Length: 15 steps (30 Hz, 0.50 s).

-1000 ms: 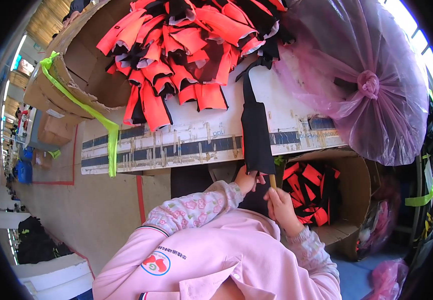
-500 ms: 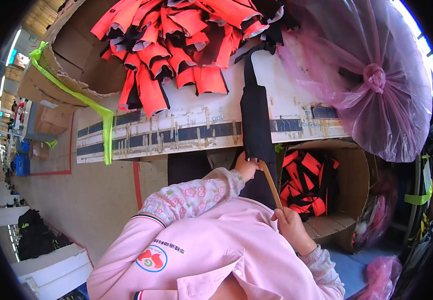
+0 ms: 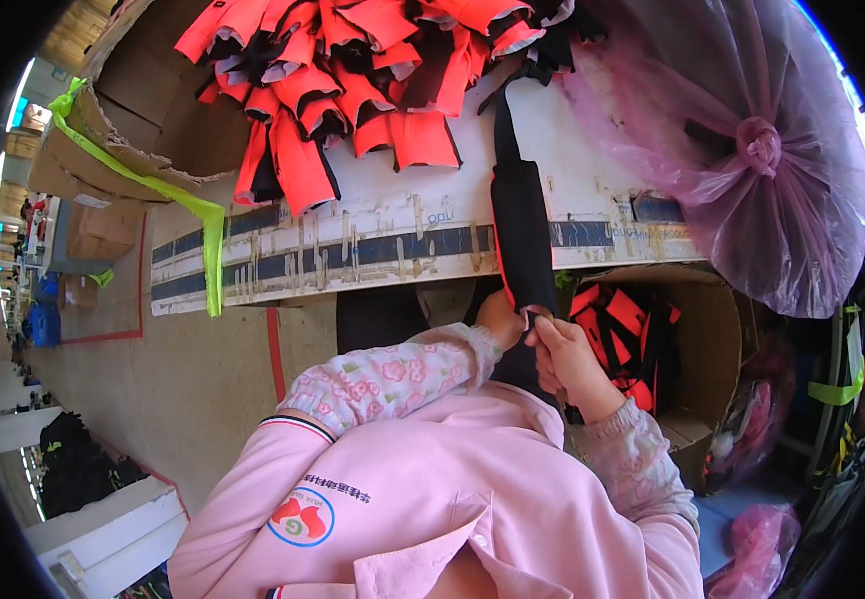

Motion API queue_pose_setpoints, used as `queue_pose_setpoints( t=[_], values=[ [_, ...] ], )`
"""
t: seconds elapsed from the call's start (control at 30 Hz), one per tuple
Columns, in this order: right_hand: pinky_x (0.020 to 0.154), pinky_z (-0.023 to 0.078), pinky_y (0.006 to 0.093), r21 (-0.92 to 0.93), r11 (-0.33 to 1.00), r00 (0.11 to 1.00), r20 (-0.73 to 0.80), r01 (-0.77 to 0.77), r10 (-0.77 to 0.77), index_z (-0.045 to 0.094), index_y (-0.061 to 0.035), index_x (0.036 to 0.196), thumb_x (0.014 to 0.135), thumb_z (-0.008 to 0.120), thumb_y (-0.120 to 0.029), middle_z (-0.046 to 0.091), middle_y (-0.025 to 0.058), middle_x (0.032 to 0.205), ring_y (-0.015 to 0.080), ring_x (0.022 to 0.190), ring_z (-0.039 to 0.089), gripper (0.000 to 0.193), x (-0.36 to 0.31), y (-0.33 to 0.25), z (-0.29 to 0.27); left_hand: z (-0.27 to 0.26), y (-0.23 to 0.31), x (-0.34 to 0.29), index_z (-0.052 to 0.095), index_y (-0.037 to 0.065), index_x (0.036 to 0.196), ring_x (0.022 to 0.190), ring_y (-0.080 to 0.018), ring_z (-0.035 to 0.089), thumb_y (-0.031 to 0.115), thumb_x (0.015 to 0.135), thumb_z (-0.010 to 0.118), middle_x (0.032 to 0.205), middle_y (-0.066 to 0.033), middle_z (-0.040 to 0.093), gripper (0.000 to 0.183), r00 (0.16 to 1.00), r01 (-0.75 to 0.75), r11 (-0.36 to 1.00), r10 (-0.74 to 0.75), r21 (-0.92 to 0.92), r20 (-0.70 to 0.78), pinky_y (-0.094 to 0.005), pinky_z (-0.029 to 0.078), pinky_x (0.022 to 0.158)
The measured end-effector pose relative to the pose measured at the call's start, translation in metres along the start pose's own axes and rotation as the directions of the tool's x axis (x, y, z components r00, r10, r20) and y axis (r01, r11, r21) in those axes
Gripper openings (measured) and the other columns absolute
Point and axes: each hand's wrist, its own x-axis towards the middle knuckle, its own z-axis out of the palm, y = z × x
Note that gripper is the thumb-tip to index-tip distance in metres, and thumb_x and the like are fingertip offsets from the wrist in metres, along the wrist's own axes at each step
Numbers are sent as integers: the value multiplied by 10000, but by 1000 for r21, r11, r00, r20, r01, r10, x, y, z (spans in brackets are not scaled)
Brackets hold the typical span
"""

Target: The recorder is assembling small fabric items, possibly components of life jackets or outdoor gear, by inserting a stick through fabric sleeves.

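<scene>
A long black padded fabric sleeve (image 3: 522, 225) hangs over the table's front edge, with a narrower black strap (image 3: 504, 130) running from its far end. My left hand (image 3: 499, 319) is closed on the near end of the sleeve, its fingertips partly hidden behind the fabric. Right beside it, my right hand (image 3: 564, 357) is closed at the sleeve's mouth. The flat tan stick it held is now almost wholly covered by the hand and sleeve; how far it reaches inside cannot be seen.
A heap of orange-and-black fabric sleeves (image 3: 353, 90) covers the far side of the white table (image 3: 373, 235). A cardboard box (image 3: 702, 349) with similar pieces stands below at right. A pink plastic bag (image 3: 772, 220) bulges at far right; an open carton (image 3: 153, 110) is at far left.
My right hand has moved up to the sleeve's near end, beside my left hand. The tan stick, visible between the hands before, is now mostly out of sight.
</scene>
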Motion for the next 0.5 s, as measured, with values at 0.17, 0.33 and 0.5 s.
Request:
queue_pose_setpoints(
  t=[0.17,0.33,0.5],
  values=[
    [276,233,235,489,866,874,460,-101,-158,481,-87,828,981,327,-324,286,-46,418,72,271,234,321,24,25,-6,-5,-5,3,604,50,918,681,-204,602,73,770,542,768,-70,635,163,996,-87,994,89,-72,14,-314,478,636],
    [280,229,227,705,650,762,577,-282,-295,466,-84,846,985,294,-343,256,-59,412,60,271,214,341,31,40,-16,-24,13,5,597,67,902,643,-190,610,110,817,526,696,-63,621,119,989,16,987,8,-161,150,-305,483,579],
    [288,213,224,313,945,879,472,-97,-66,521,-69,839,985,322,-312,268,-54,419,53,281,213,346,-3,19,-53,-35,18,0,571,46,828,460,-142,566,152,921,380,510,-48,534,237,887,409,869,-306,-279,346,-255,347,323]
  ],
)
